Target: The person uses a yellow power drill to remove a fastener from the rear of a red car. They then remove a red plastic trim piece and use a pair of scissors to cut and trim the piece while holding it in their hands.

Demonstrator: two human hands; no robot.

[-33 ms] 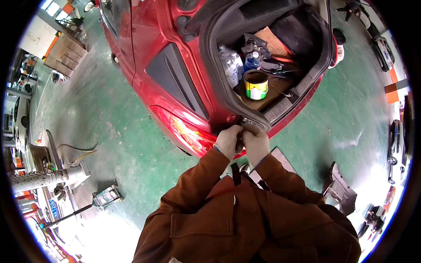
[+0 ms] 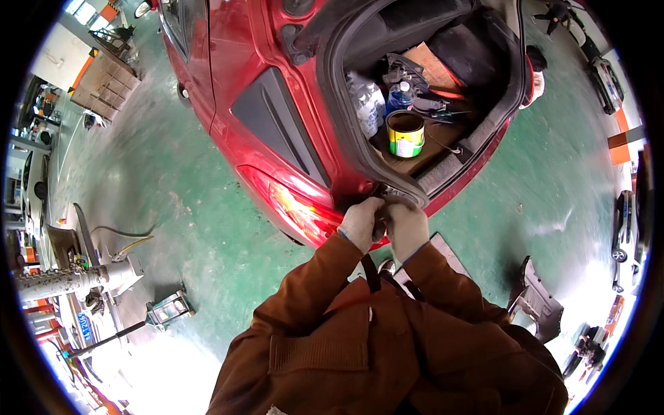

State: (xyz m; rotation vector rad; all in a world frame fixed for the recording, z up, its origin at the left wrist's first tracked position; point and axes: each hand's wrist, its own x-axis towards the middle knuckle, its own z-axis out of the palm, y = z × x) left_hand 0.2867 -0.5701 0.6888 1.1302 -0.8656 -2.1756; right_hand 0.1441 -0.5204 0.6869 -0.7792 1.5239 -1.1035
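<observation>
At the rear corner of a red car point(image 2: 387, 238), my left hand point(image 2: 360, 225) and my right hand point(image 2: 407, 227) are close together, both in off-white knit gloves. Their fingers are bent and closed around a small dark thing point(image 2: 380, 227), too hidden to name. The lit tail lamp point(image 2: 294, 207) lies just left of my left hand. Beyond my fingertips runs the black rubber seal point(image 2: 408, 197) of the open trunk's lower left corner. Whether my fingertips touch the car body cannot be made out.
The trunk holds an open yellow-green can point(image 2: 406, 142), a blue bottle point(image 2: 400, 97), a plastic bag point(image 2: 366, 104) and cardboard point(image 2: 434, 66). A floor jack point(image 2: 169, 310) and lift post point(image 2: 62, 283) stand left. A dark panel point(image 2: 536, 301) lies right. Another person point(image 2: 535, 76) is beyond the car's far side.
</observation>
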